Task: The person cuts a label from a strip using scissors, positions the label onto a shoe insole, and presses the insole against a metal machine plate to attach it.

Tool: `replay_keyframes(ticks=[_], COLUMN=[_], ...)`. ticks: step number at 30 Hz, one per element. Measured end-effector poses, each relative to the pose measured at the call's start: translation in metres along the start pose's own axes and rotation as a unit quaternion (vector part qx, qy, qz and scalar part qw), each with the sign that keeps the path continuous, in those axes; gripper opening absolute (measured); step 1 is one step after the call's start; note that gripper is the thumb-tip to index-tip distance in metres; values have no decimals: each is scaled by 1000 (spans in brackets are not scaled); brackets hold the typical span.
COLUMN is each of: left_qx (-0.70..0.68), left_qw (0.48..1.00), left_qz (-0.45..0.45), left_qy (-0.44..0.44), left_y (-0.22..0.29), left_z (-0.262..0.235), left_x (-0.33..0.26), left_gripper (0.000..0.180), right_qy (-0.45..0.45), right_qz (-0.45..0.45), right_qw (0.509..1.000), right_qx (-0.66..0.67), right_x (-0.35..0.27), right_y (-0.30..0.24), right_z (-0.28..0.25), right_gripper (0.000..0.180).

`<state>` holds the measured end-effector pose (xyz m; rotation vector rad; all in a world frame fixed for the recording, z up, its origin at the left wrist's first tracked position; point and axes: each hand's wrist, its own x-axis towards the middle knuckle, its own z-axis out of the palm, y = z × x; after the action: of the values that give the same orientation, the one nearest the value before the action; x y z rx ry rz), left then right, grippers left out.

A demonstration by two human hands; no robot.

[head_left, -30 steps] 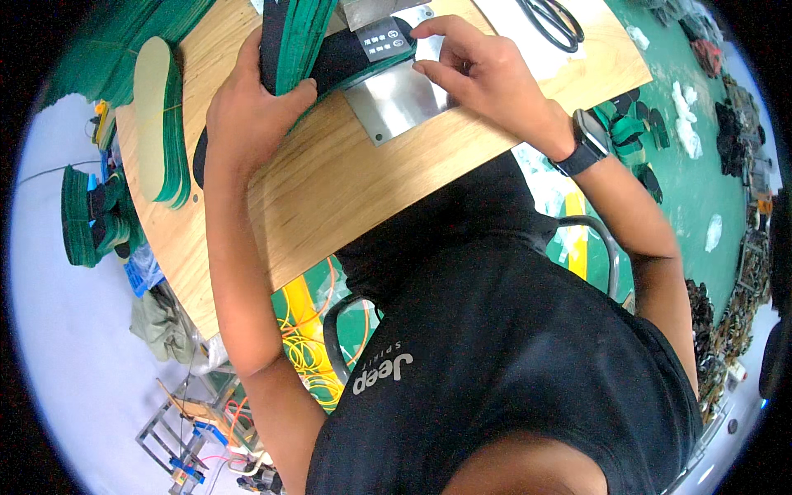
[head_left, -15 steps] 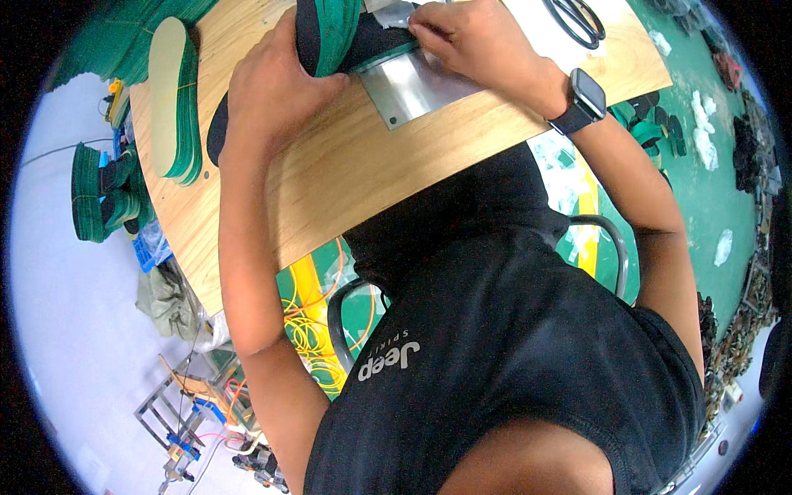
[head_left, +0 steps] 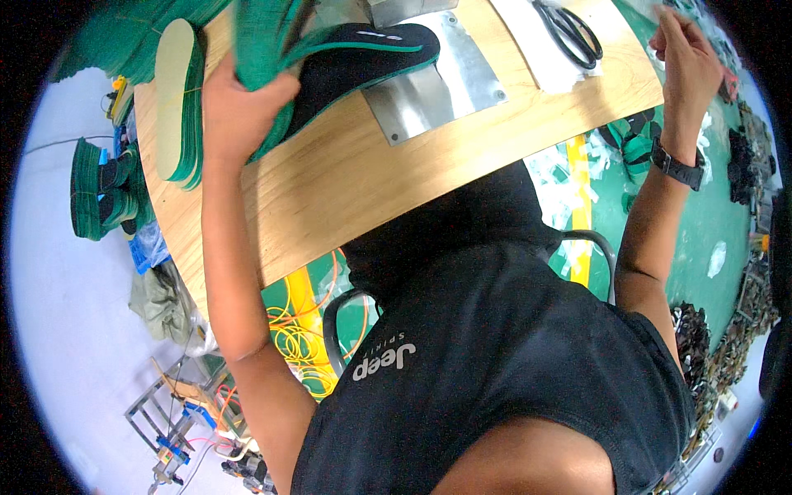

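Green insoles [head_left: 264, 45] are gripped in my left hand [head_left: 239, 115], beside the black insole [head_left: 342, 74] lying partly over the metal plate [head_left: 441, 99]. My right hand [head_left: 689, 73] bunches its fingers past the table [head_left: 346, 190]; whether they pinch anything I can't tell. Probably I'm leafing through insoles; next calls for steadying them.

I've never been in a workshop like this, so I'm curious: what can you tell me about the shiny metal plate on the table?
The metal plate is a thin, silvery sheet with a smooth, reflective surface and dark, round, screw-like spots near its visible corners. It lies flat on the wooden tabletop. A black insole with a green edge covers part of its left side; whether they touch is unclear. A metal block stands by its far edge. Neither hand appears to touch the plate.
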<state>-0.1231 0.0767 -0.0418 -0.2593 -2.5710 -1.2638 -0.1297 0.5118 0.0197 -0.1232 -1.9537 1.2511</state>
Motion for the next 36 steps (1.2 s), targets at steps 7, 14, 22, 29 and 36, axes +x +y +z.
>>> replay_keyframes(ticks=[7, 14, 22, 29, 36], left_qx=[-152, -145, -91, -93, -85], left_qw=[983, 988, 995, 994, 995], left_qz=[-26, -11, 0, 9, 13], left_qy=[104, 58, 43, 61, 52], left_y=[-4, -4, -4, 0, 2], left_z=[-18, -15, -15, -12, -11], left_x=[0, -5, -8, -8, -12], left_gripper=[22, 23, 17, 14, 14], right_qy=[-342, -333, -166, -320, -355], right_qz=[-338, -370, -164, -382, -424], right_qw=[841, 856, 951, 861, 826], right_qx=[-250, -139, -200, -97, -109], right_x=[-93, -115, -93, -127, -121], right_y=[6, -16, -16, -3, 4], right_z=[84, 127, 98, 118, 125], right_gripper=[10, 13, 16, 9, 11])
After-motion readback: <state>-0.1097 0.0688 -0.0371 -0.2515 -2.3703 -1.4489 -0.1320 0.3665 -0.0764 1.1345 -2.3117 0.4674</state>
